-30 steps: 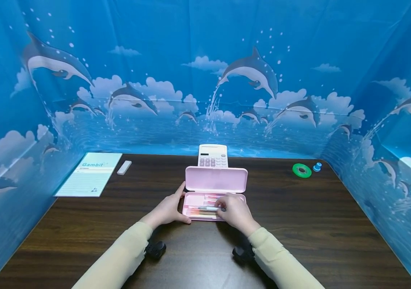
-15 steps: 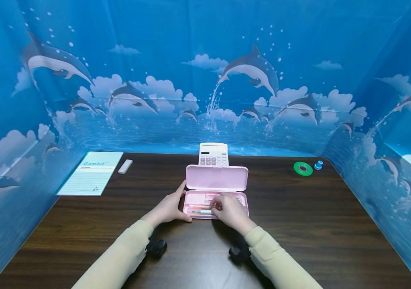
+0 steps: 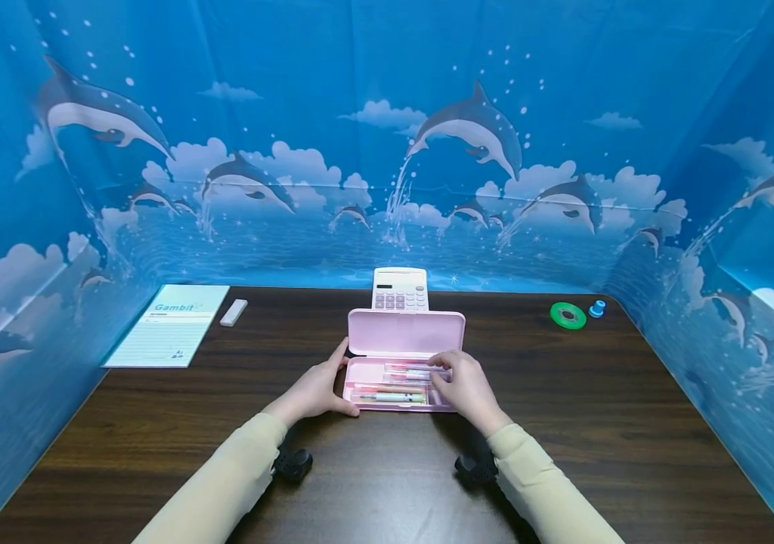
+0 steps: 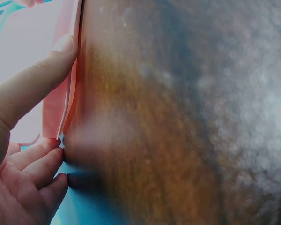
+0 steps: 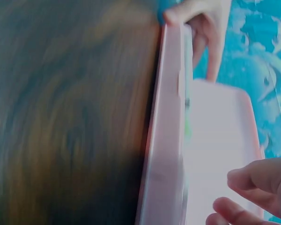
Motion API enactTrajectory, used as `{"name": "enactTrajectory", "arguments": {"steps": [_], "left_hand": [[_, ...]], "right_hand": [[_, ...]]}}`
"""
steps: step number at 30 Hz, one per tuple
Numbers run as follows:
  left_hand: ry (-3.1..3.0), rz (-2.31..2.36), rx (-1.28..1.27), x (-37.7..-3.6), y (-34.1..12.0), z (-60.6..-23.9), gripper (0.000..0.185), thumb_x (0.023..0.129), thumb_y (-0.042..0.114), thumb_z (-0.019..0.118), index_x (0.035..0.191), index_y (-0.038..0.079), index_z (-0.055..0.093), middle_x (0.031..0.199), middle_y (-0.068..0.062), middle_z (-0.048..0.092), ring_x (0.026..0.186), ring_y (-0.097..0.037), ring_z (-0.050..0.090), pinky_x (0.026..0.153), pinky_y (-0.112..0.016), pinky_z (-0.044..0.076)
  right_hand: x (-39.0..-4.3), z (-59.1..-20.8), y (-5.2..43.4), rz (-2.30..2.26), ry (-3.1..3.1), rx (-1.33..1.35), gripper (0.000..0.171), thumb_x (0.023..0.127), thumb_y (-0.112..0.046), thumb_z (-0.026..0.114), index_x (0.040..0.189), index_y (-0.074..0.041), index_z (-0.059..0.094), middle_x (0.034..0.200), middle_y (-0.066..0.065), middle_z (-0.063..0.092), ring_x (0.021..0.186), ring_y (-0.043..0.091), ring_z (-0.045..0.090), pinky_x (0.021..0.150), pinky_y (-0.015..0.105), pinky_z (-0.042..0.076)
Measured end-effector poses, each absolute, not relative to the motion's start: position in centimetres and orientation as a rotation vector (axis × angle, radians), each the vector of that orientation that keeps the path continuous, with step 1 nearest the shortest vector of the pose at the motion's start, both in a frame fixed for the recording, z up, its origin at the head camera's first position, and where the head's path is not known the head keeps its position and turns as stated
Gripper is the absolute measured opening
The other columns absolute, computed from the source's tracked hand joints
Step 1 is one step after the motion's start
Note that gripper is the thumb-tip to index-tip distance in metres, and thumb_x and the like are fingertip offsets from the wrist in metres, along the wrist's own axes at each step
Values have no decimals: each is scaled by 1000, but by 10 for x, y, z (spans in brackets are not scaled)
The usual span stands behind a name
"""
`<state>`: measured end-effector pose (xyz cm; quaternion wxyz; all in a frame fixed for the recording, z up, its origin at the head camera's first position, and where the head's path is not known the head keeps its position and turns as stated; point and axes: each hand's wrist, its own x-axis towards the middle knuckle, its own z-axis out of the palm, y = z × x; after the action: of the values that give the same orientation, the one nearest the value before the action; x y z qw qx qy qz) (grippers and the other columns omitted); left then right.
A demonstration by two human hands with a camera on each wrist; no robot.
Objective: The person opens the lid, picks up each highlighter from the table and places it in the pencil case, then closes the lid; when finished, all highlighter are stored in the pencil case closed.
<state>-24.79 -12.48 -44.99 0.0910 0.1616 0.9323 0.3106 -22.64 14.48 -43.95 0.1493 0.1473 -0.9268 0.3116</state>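
Several pens [image 3: 394, 383] lie side by side in the tray of an open pink pencil case [image 3: 400, 393], which sits at the middle of the dark wooden desk [image 3: 598, 423] with its lid [image 3: 406, 333] standing upright behind. The left hand [image 3: 317, 389] holds the case's left end, thumb along the side wall and fingers [image 4: 37, 164] curled at the near corner. The right hand [image 3: 465, 384] reaches into the tray's right part, its fingers [image 3: 443, 363] bent over the far pens; whether they pinch one or only touch cannot be told, and the right wrist view shows them loosely curled beside the case wall.

A risk, as I judge it: the light case could slide or tip if the right hand drags on the pens while the left hand's hold slackens, and the upright lid could fall shut on the fingers.

Just behind the lid stands a white calculator [image 3: 400, 289], close enough to block the lid from opening further. Well apart lie a Gambit notepad [image 3: 169, 326] and a white eraser [image 3: 233, 313] at far left, a green tape roll [image 3: 568, 315] and a small blue piece [image 3: 596, 308] at far right.
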Motion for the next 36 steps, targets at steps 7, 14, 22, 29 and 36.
{"name": "enactTrajectory", "arguments": {"steps": [7, 14, 22, 29, 36], "left_hand": [[2765, 928, 485, -249, -124, -450, 126, 62, 35, 89, 153, 8, 5, 138, -15, 50, 126, -30, 48, 106, -48, 35], [2765, 926, 470, -249, -124, -450, 126, 62, 36, 89, 153, 9, 6, 139, -15, 49, 126, -30, 47, 106, -49, 34], [2767, 925, 469, -248, -124, -450, 126, 62, 35, 89, 153, 10, 6, 139, -14, 49, 126, -29, 47, 106, -48, 34], [2775, 929, 483, -248, -125, -451, 125, 62, 36, 89, 153, 8, 7, 140, -14, 49, 127, -29, 46, 106, -48, 34], [2780, 924, 488, -247, -126, -451, 125, 62, 37, 89, 153, 7, 8, 141, -14, 48, 128, -30, 45, 107, -48, 34]], "right_hand": [[-233, -444, 170, 974, -2636, 302, 31, 79, -4, 73, 109, -1, 66, 93, 12, 63, 83, 25, 60, 77, 39, 53], [-237, -450, 178, 1075, -2686, 220, 45, 81, -5, 72, 123, 3, 57, 98, 16, 63, 83, 24, 65, 77, 39, 55], [-240, -457, 182, 1146, -2692, 139, 41, 82, -6, 71, 118, 2, 54, 91, 12, 62, 78, 20, 60, 74, 37, 55], [-242, -460, 183, 1212, -2788, 110, 57, 84, -10, 69, 135, 4, 47, 96, 12, 63, 82, 20, 60, 75, 36, 54], [-244, -461, 183, 1224, -2826, 112, 60, 85, -12, 68, 137, 4, 44, 98, 11, 63, 84, 21, 59, 76, 35, 54]]}}
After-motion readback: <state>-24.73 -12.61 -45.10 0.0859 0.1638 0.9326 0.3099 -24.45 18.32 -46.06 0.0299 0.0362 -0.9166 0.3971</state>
